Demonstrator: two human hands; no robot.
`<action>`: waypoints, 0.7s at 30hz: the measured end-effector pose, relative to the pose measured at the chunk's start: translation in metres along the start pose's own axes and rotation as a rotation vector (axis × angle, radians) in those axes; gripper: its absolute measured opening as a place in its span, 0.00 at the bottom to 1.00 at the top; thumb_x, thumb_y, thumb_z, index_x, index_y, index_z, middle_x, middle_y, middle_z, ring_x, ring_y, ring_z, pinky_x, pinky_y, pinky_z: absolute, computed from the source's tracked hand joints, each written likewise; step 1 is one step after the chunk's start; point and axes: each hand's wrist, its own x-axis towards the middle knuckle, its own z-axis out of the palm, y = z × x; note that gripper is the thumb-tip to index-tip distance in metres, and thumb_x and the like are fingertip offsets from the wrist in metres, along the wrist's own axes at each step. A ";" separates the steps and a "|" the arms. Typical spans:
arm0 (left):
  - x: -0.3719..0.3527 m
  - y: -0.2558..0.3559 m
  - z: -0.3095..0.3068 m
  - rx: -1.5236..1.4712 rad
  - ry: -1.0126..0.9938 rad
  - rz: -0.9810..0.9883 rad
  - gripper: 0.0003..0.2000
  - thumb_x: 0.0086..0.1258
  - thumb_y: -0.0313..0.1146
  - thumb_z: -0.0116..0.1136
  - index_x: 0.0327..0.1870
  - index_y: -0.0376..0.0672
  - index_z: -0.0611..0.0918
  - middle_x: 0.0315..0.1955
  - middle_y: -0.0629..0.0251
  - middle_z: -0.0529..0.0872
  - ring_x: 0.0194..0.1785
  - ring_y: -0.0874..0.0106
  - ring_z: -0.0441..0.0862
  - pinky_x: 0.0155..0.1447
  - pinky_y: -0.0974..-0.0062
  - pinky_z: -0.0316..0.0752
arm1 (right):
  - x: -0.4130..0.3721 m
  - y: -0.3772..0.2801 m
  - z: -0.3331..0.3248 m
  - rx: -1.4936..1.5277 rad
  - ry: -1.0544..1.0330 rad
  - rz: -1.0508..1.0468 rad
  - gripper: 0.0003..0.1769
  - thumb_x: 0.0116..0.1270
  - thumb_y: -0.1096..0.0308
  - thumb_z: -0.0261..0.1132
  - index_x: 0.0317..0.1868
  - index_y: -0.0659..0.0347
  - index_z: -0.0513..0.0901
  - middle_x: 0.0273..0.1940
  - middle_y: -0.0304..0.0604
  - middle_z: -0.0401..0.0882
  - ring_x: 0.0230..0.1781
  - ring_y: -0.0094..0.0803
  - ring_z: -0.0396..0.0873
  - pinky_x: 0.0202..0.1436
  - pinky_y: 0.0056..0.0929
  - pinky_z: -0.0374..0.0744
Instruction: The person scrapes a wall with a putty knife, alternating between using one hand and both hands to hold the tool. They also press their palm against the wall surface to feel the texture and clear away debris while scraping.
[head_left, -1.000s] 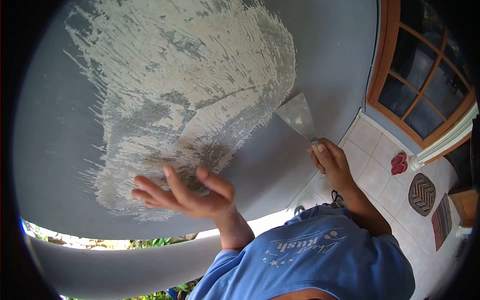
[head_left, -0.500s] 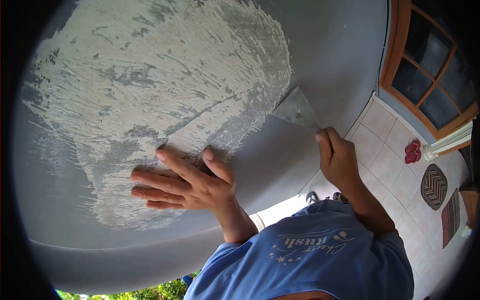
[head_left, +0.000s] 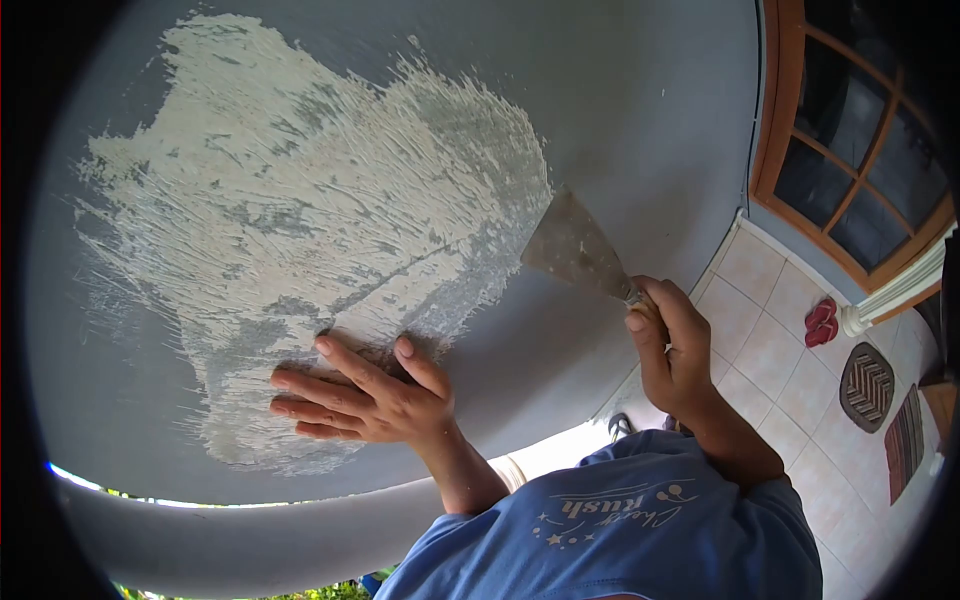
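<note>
A rough whitish patch (head_left: 330,210) with many scratch marks covers part of the grey wall (head_left: 640,110). My left hand (head_left: 375,395) lies on the lower part of this patch, fingers spread, back of the hand showing, holding nothing. To the right, my right hand (head_left: 675,345) is closed round the handle of a scraper (head_left: 580,245). The scraper's wide flat blade points up and left, its edge beside the right border of the patch. Whether the blade touches the wall, I cannot tell.
A wood-framed window (head_left: 860,130) is at the upper right. On the tiled floor (head_left: 750,270) are red slippers (head_left: 821,322), an oval mat (head_left: 867,387) and a striped mat (head_left: 906,445). A rounded grey ledge (head_left: 250,545) runs along the lower left, with greenery beyond.
The view has shifted, showing more of the patch's upper edge. My right hand has moved slightly down in view, and the scraper blade has turned and looks darker. My left hand stays on the patch.
</note>
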 end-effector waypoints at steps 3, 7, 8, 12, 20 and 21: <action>0.000 0.000 0.000 -0.019 0.006 0.001 0.34 0.78 0.61 0.30 0.76 0.49 0.66 0.76 0.40 0.56 0.80 0.43 0.46 0.81 0.50 0.32 | 0.001 -0.008 0.004 -0.028 -0.003 -0.032 0.15 0.76 0.65 0.58 0.53 0.70 0.77 0.30 0.45 0.77 0.24 0.32 0.80 0.28 0.27 0.76; -0.001 -0.001 0.000 -0.044 0.008 -0.003 0.34 0.78 0.61 0.31 0.76 0.49 0.66 0.76 0.39 0.56 0.80 0.42 0.46 0.81 0.49 0.32 | -0.008 -0.012 0.015 -0.037 -0.054 -0.108 0.14 0.75 0.64 0.58 0.48 0.69 0.78 0.29 0.46 0.81 0.21 0.35 0.81 0.23 0.29 0.77; 0.000 0.000 0.001 -0.046 0.010 -0.009 0.34 0.78 0.61 0.31 0.76 0.49 0.66 0.76 0.39 0.56 0.80 0.42 0.46 0.81 0.48 0.32 | -0.008 -0.011 0.017 -0.046 -0.065 -0.120 0.13 0.75 0.64 0.58 0.47 0.69 0.78 0.29 0.45 0.81 0.21 0.35 0.81 0.23 0.28 0.77; -0.002 -0.002 -0.001 -0.049 0.004 -0.002 0.34 0.77 0.61 0.32 0.76 0.50 0.66 0.76 0.40 0.56 0.80 0.42 0.46 0.81 0.48 0.33 | -0.007 -0.010 0.019 -0.082 -0.062 -0.079 0.11 0.74 0.64 0.60 0.43 0.66 0.78 0.27 0.43 0.80 0.20 0.34 0.81 0.21 0.27 0.76; -0.001 -0.002 0.000 -0.054 0.007 -0.013 0.34 0.77 0.61 0.32 0.76 0.50 0.67 0.76 0.41 0.56 0.80 0.43 0.46 0.81 0.48 0.33 | -0.005 -0.007 0.022 -0.215 -0.054 -0.075 0.09 0.73 0.65 0.61 0.40 0.63 0.76 0.25 0.43 0.80 0.20 0.37 0.82 0.20 0.30 0.76; -0.001 -0.002 0.000 -0.052 0.007 -0.013 0.34 0.77 0.61 0.32 0.76 0.50 0.67 0.76 0.41 0.56 0.80 0.43 0.46 0.81 0.49 0.33 | -0.004 -0.010 0.024 -0.283 -0.025 -0.102 0.09 0.73 0.65 0.62 0.39 0.62 0.76 0.25 0.43 0.80 0.20 0.38 0.82 0.20 0.30 0.76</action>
